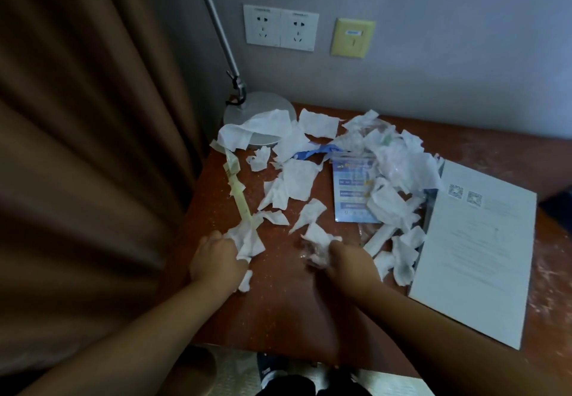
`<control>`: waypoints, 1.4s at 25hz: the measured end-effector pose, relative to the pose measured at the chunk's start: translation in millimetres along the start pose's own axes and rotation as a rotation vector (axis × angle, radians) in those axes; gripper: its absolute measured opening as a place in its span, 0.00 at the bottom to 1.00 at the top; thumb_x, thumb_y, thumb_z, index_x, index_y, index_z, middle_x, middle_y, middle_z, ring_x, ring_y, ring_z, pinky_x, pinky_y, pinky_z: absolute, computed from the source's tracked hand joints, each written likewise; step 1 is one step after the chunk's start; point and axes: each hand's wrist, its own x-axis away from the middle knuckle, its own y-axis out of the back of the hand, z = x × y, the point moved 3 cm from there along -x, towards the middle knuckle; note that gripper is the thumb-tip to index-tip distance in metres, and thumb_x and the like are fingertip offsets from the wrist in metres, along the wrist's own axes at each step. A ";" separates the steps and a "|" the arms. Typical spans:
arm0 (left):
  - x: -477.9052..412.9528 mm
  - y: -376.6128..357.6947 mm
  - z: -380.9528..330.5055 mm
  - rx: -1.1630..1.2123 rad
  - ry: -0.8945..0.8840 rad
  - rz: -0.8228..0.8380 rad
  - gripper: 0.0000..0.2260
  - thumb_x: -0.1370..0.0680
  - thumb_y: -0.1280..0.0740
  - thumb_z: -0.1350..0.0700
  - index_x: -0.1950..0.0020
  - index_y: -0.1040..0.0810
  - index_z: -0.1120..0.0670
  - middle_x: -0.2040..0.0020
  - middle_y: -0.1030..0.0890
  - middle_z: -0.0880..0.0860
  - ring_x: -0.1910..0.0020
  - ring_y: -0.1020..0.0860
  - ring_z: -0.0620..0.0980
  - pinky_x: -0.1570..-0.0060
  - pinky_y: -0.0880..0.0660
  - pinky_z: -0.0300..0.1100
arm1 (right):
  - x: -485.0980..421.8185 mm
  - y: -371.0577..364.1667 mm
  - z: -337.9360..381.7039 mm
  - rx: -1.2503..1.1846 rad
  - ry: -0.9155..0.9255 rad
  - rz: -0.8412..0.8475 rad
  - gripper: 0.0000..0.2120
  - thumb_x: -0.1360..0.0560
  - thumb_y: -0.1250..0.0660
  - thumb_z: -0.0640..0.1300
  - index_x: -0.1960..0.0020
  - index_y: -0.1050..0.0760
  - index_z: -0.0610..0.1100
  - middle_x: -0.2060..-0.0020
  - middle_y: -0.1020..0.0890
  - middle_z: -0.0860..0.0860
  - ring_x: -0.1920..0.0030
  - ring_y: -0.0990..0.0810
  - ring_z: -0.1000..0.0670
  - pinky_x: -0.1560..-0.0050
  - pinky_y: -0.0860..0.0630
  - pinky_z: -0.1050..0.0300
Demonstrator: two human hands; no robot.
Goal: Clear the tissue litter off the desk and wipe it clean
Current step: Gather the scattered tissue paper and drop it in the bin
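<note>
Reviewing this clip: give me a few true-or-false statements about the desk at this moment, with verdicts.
1. The left hand and right hand each grip tissue scraps. True.
2. The desk is free of tissue scraps. False: they lie all across it.
3. A large tissue drapes over the lamp base. True.
4. The white sheet lies at the desk's left edge. False: it lies on the right side.
5. A plug sits in the wall sockets. False: both are empty.

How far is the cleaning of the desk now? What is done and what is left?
Almost nothing looks done. The left hand grips a tissue scrap and the right hand holds a crumpled wad. Torn tissues cover the desk, lamp base and blue leaflet; the desk looks unwiped.
</note>
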 end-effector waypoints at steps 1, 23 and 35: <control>0.0 8.2 -14.9 0.026 -0.054 -0.049 0.12 0.25 0.35 0.47 0.48 0.21 0.54 0.42 0.27 0.52 0.42 0.31 0.50 0.51 0.30 0.41 | 2.7 7.2 3.0 -0.068 0.020 -0.050 0.11 0.25 0.36 0.49 0.62 0.34 0.48 0.61 0.28 0.51 0.62 0.29 0.52 0.68 0.39 0.67; -54.6 32.9 -247.0 0.647 -0.201 0.101 0.11 0.30 0.28 0.59 0.67 0.29 0.53 0.35 0.28 0.51 0.35 0.29 0.52 0.44 0.36 0.36 | -129.2 163.8 -153.5 -0.650 -0.319 -0.158 0.04 0.30 0.30 0.36 0.60 0.24 0.43 0.61 0.22 0.47 0.60 0.24 0.47 0.59 0.26 0.56; -88.5 -28.1 -289.5 0.566 -0.104 0.139 0.06 0.30 0.29 0.60 0.63 0.26 0.56 0.45 0.23 0.54 0.51 0.23 0.50 0.54 0.26 0.40 | -145.7 91.7 -147.3 -0.361 -0.233 -0.044 0.16 0.25 0.42 0.35 0.68 0.40 0.48 0.68 0.31 0.54 0.63 0.30 0.53 0.66 0.35 0.69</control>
